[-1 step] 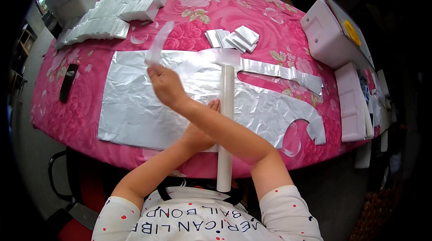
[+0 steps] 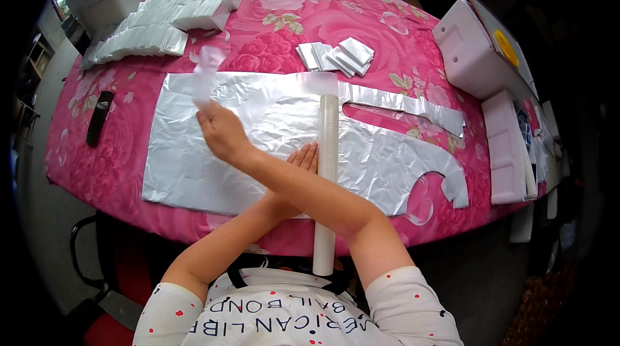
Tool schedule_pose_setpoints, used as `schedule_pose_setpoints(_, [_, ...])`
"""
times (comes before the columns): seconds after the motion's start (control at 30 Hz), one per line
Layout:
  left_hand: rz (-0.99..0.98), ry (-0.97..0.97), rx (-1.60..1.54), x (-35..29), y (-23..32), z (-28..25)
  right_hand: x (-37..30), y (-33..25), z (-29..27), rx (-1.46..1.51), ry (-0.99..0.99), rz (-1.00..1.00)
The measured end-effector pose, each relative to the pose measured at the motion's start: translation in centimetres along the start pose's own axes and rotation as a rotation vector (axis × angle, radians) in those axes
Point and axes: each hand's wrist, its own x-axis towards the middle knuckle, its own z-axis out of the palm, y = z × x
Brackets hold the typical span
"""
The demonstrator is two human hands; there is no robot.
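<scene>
Beyond our right hand (image 2: 223, 133) extends the translucent film (image 2: 208, 68) it pinches; our left hand (image 2: 304, 159) lies outstretched, flat beside the pale roll (image 2: 328, 133).

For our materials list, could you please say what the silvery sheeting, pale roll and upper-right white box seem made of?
Silvery sheeting: probably thin plastic film or foil, glossy and crinkled.
Pale roll: perhaps wound plastic film, given its smooth, slightly glossy surface.
White box: likely plastic foam, matte with rounded edges.
</scene>
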Motion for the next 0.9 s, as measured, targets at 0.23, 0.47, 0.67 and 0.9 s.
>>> schedule_pose_setpoints(0.23, [-0.067, -0.213, -0.025, 0.9, 0.6, -0.4, -1.9, -0.2, 10.1, -0.342, -0.278, -0.090])
schedule_pose_setpoints(0.47, [-0.220, 0.214, -0.404, 0.8, -0.8, -3.1, -8.4, -4.1, -3.4, -0.265, -0.132, -0.367])
schedule_pose_setpoints(0.67, [-0.819, 0.220, -1.629, 9.0, -5.8, -4.3, -18.0, -0.9, -15.0, -0.496, 0.109, -0.162])
schedule_pose_setpoints(0.9, [-1.067, 0.087, -1.898, 11.3, -6.3, -1.8, -21.5, 2.1, -18.2, -0.548, -0.041, -0.082])
